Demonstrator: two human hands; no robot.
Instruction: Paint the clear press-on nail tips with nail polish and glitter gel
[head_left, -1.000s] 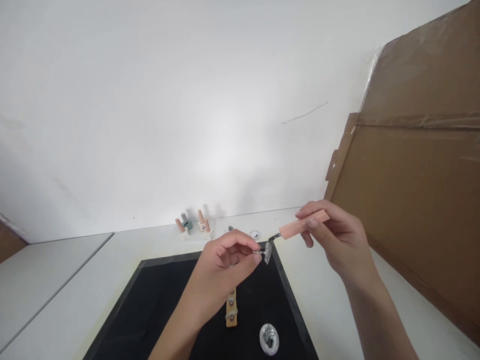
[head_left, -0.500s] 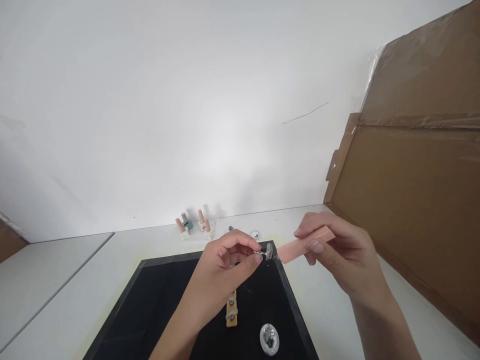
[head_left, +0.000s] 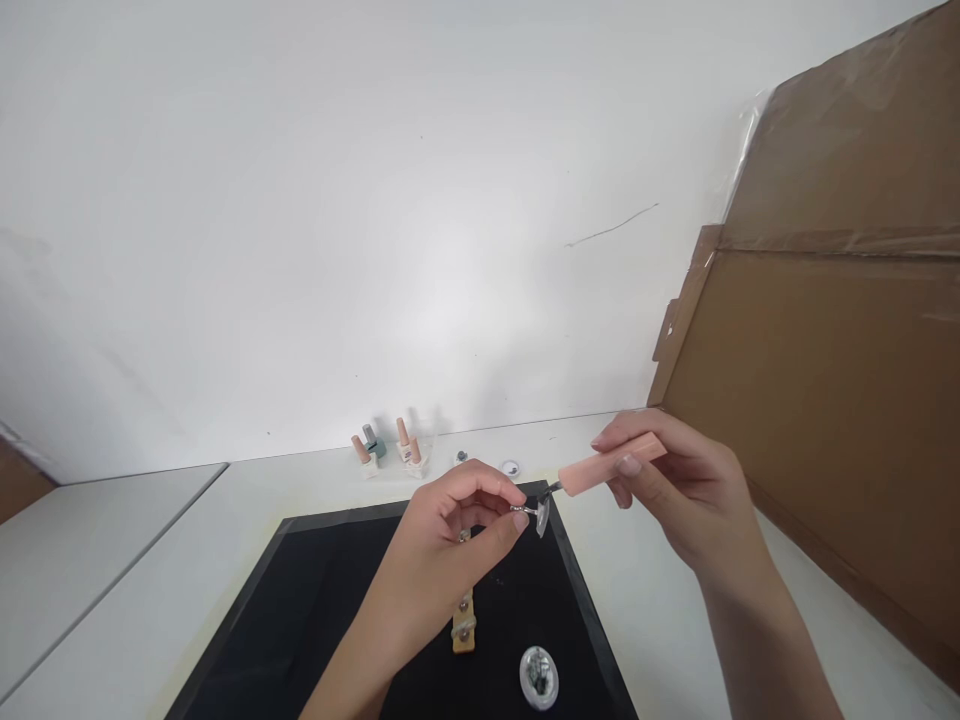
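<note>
Left hand [head_left: 457, 525] pinching a clear nail tip [head_left: 541, 515], right hand [head_left: 686, 500] with pink-handled brush [head_left: 609, 465] above black mat [head_left: 315, 590]

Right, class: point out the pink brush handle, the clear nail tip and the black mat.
pink brush handle [head_left: 611, 463], head view, middle of the handle.
clear nail tip [head_left: 541, 515], head view, its clear face.
black mat [head_left: 337, 590], head view, bare left part.

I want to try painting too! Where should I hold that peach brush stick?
Hold the peach rectangular brush handle near its far, thick end, coming from the right side, as the right hand does. It is long and flat-sided, and its dark bristle tip points left toward the small clear nail tip.
</note>
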